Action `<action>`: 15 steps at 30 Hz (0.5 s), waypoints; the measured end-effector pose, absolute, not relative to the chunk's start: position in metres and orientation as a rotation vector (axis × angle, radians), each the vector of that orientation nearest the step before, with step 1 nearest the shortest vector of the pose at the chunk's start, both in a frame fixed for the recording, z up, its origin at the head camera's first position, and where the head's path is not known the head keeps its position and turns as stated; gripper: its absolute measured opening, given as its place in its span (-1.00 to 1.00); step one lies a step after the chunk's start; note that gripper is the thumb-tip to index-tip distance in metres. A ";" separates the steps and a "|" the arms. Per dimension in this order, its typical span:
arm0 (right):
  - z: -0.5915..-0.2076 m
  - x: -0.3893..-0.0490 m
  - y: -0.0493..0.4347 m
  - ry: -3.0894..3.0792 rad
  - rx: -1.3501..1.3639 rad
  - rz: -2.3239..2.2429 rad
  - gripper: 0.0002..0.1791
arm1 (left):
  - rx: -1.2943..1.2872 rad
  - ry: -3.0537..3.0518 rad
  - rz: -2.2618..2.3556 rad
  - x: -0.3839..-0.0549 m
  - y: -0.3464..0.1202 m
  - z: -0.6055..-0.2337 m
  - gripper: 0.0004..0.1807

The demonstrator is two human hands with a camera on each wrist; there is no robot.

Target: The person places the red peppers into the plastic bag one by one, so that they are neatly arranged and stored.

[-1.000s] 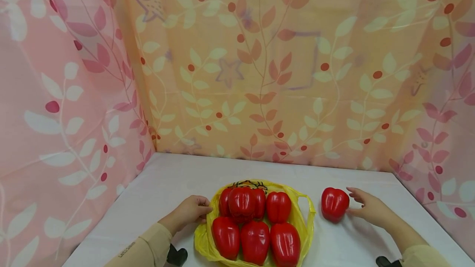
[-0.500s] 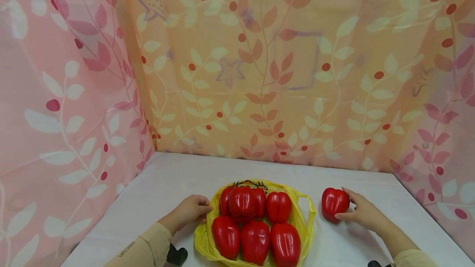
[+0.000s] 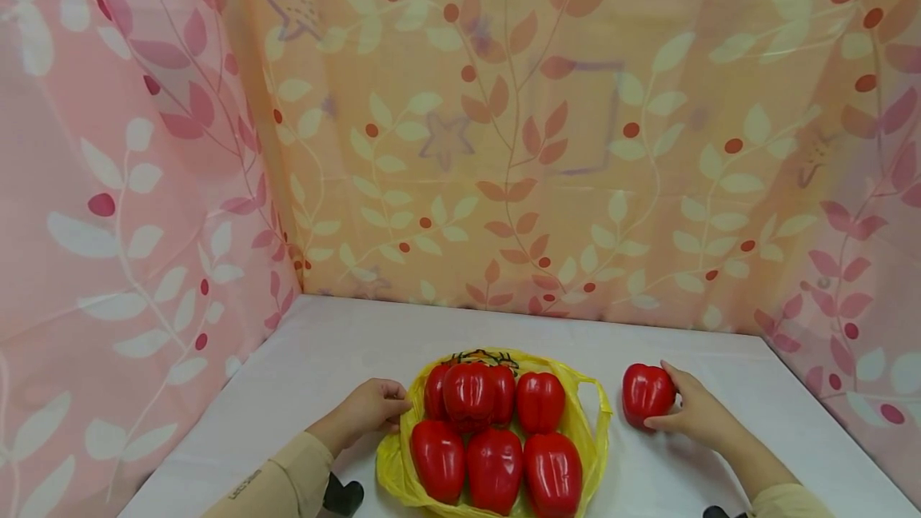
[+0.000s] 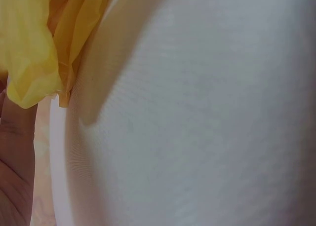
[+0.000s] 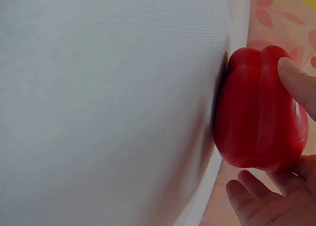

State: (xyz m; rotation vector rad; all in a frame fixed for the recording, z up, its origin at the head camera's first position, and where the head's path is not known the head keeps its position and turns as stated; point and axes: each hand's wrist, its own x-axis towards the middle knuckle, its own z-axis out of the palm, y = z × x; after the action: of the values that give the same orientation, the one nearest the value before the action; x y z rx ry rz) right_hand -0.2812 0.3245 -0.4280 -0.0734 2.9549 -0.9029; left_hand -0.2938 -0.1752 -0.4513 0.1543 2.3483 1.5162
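Note:
A yellow plastic bag (image 3: 599, 454) lies spread wide on the table, holding several glossy red bell peppers (image 3: 495, 470). At its left side my left hand (image 3: 368, 408) pinches the rim between thumb and fingers; in the left wrist view the yellow plastic (image 4: 34, 63) hangs over that hand. One more red bell pepper (image 3: 645, 395) stands apart on the cloth, right of the bag. My right hand (image 3: 696, 412) grips it from the right. The right wrist view shows the thumb on one side of this bell pepper (image 5: 259, 112) and fingers at the other, with the pepper against the white cloth.
White cloth covers the table (image 3: 345, 334). Patterned curtains rise behind it (image 3: 460, 182) and along the left (image 3: 144, 246) and right sides. The bag's handle loop (image 3: 600, 406) stands up on the side toward the lone pepper.
My right hand has moved left onto the lone bell pepper, and its thumb and fingers have closed round it. The left hand and the bag have stayed in place.

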 end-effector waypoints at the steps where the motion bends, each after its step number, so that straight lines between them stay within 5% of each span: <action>1: -0.428 -0.281 0.324 2.961 -0.077 -0.896 0.29 | 0.153 2.345 1.518 -0.294 -0.175 -0.451 -0.82; 15: -0.430 -0.283 0.316 2.992 -0.068 -0.878 0.28 | 0.162 2.341 1.525 -0.295 -0.175 -0.454 -0.83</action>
State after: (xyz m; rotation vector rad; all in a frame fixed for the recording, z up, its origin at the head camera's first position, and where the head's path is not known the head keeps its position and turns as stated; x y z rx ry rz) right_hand -0.2829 0.3165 -0.4297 -0.0684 2.9922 -0.8783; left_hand -0.2952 -0.1754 -0.4538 0.1623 2.3414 1.5255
